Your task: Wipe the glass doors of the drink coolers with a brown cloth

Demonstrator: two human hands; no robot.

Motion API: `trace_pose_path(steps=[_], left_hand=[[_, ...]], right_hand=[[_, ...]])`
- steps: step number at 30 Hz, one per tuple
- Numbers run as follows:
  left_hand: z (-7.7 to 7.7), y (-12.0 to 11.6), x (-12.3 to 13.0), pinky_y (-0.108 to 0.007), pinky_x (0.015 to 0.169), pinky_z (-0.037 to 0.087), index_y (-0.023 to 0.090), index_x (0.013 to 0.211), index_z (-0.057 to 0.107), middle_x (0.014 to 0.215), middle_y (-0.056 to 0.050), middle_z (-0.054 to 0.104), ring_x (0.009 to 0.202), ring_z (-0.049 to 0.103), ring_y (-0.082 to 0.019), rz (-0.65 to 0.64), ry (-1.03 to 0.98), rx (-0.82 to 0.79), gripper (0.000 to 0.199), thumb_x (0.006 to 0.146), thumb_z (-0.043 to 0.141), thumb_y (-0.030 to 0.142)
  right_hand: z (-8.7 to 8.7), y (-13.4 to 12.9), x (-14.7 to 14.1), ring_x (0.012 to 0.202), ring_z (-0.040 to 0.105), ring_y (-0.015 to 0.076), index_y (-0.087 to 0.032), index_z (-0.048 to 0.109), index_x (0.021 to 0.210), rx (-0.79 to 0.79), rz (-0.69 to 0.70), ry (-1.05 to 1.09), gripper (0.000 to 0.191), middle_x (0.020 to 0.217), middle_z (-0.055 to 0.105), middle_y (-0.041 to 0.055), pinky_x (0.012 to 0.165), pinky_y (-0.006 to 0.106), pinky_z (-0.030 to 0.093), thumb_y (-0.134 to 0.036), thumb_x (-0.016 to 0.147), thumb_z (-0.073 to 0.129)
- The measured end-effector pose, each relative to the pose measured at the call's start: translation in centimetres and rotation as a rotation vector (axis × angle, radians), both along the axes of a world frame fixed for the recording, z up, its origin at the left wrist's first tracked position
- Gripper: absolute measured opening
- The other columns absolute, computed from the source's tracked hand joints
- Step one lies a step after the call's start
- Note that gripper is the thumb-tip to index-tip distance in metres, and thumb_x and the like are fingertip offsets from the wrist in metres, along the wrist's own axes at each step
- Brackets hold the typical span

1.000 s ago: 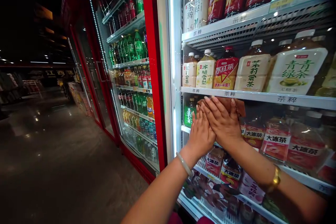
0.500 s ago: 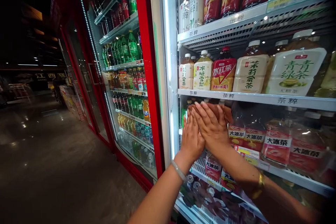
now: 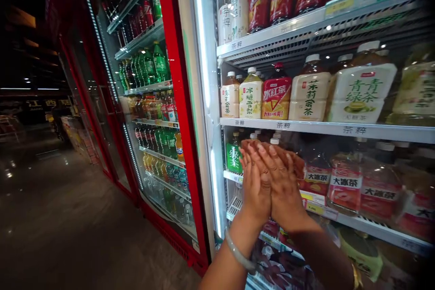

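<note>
My left hand (image 3: pixel 254 186) and my right hand (image 3: pixel 283 181) lie side by side, overlapping a little, with fingers stretched upward and held flat. Under the fingertips is a brown piece of cloth (image 3: pixel 298 163), pressed against the glass door of a lit drinks cooler. Most of the cloth is hidden by the hands. A pale bangle circles the left wrist and a gold one the right. Behind the glass, a green-labelled bottle (image 3: pixel 234 153) stands left of the hands, and bottles with pink labels (image 3: pixel 345 182) stand to the right.
Tea bottles (image 3: pixel 310 88) line the shelf (image 3: pixel 316 127) above the hands. A bright light strip (image 3: pixel 204 41) and a red door frame (image 3: pixel 175 77) run up the left. Further left are more coolers (image 3: pixel 112 108) and a shiny dark floor (image 3: pixel 68 217).
The view has shifted, so the shelves appear further left. Both hands are slightly lower against the shelves, and the green-labelled bottle at their left is now uncovered.
</note>
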State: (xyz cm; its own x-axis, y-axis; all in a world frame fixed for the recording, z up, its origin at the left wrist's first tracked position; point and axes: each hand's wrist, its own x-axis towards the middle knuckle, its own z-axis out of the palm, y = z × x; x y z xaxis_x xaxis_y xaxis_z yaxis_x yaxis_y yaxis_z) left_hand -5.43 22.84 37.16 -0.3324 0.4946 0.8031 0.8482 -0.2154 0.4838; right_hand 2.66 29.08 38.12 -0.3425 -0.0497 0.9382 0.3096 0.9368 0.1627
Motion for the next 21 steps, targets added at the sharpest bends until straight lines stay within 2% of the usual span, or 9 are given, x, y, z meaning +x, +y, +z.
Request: trace_pose_path(steps=[3,5,8,10,12,15,18,21], left_hand=[[-2.7,0.8,0.9,-0.055,0.135,0.013,0.030,0.170,-0.004,0.180,-0.007,0.000,0.164,-0.007,-0.023,0.030,-0.133,0.012,0.069,0.108,0.011,0.058],[-3.6,1.7,2.2,-0.059,0.134,0.014,0.029,0.170,-0.006,0.180,-0.010,-0.004,0.164,-0.012,-0.027,0.091,-0.160,0.007,0.078,0.107,0.027,0.062],[-3.1,3.4,4.2,-0.064,0.133,0.016,0.027,0.170,-0.005,0.179,-0.015,-0.004,0.165,-0.010,-0.033,0.264,-0.125,0.061,0.102,0.098,0.057,0.064],[-2.5,4.2,4.9,-0.064,0.132,0.019,0.026,0.170,0.004,0.179,-0.015,0.006,0.166,0.001,-0.033,0.352,-0.022,0.142,0.098,0.097,0.062,0.055],[-2.5,4.4,4.9,-0.063,0.132,0.024,0.027,0.169,0.015,0.177,-0.015,0.021,0.166,0.014,-0.032,0.365,0.140,0.205,0.085,0.098,0.059,0.041],[-4.1,3.5,3.8,-0.061,0.130,0.029,0.029,0.166,0.027,0.173,-0.013,0.033,0.163,0.027,-0.030,0.315,0.312,0.196,0.079,0.093,0.057,0.027],[-5.9,2.2,1.2,-0.065,0.130,0.027,0.031,0.163,0.034,0.171,-0.012,0.038,0.161,0.032,-0.033,0.291,0.422,0.127,0.080,0.088,0.059,0.022],[-5.4,1.7,-2.0,-0.065,0.129,0.027,0.031,0.162,0.035,0.169,-0.011,0.040,0.161,0.030,-0.033,0.341,0.358,0.149,0.077,0.090,0.058,0.019]], right_hand=[[-2.0,0.8,3.5,0.159,0.033,0.0200,-0.025,0.030,0.165,0.069,0.031,-0.061,0.068,0.163,0.048,0.0046,0.134,0.043,0.024,-0.014,0.100,0.047],[-3.0,1.7,6.2,0.155,0.040,0.0234,-0.026,0.040,0.161,0.053,-0.048,-0.009,0.068,0.160,0.051,0.0050,0.132,0.046,0.028,-0.012,0.097,0.054],[-3.4,2.8,8.6,0.154,0.041,0.0276,-0.024,0.043,0.160,0.017,-0.196,0.117,0.068,0.160,0.051,0.0079,0.133,0.050,0.026,-0.012,0.095,0.060],[-3.4,3.0,8.5,0.153,0.043,0.0273,-0.024,0.044,0.159,-0.003,-0.208,0.151,0.066,0.157,0.054,0.0075,0.134,0.052,0.019,-0.013,0.096,0.060],[-3.8,2.9,7.7,0.148,0.050,0.0245,-0.025,0.048,0.156,-0.019,-0.178,0.170,0.062,0.149,0.062,0.0050,0.135,0.051,0.016,-0.013,0.096,0.062],[-5.0,2.6,7.0,0.142,0.056,0.0214,-0.022,0.054,0.149,-0.045,-0.127,0.137,0.056,0.141,0.068,0.0047,0.133,0.046,0.025,-0.011,0.095,0.062],[-5.9,2.7,7.7,0.139,0.060,0.0213,-0.020,0.063,0.138,-0.009,-0.008,0.087,0.043,0.139,0.070,0.0058,0.130,0.046,0.033,-0.012,0.096,0.060],[-6.1,3.2,8.5,0.137,0.061,0.0216,-0.020,0.068,0.131,0.073,0.057,0.092,0.038,0.139,0.070,0.0066,0.128,0.046,0.037,-0.013,0.096,0.059]])
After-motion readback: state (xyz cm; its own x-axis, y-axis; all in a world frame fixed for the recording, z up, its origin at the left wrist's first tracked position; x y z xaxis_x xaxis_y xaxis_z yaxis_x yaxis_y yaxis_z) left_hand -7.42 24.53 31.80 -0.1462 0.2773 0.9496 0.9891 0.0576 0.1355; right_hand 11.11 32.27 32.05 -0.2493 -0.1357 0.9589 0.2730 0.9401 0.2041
